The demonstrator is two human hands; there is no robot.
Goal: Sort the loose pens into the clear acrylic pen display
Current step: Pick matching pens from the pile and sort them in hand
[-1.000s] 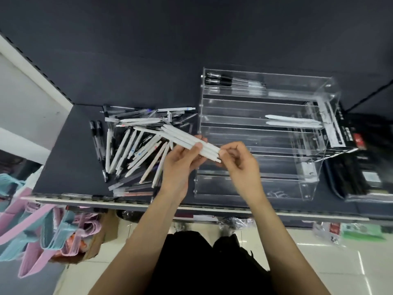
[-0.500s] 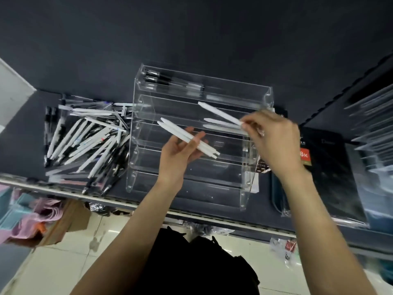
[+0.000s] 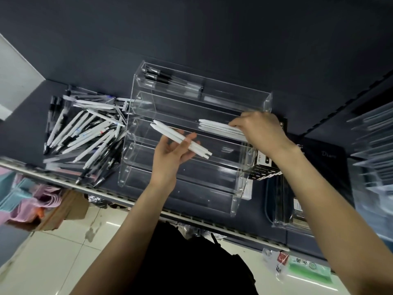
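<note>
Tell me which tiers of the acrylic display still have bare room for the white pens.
The two lowest tiers of the acrylic display look bare, as does the tier under the black pens. The middle tier's left half, beside the white pens under the right hand, is free. The loose pile is crowded.

A dark wall backs a dark shelf edged with a pale metal rail. Below lies glossy cream floor tile. A cardboard box and pink and blue plastic sit lower left.
</note>
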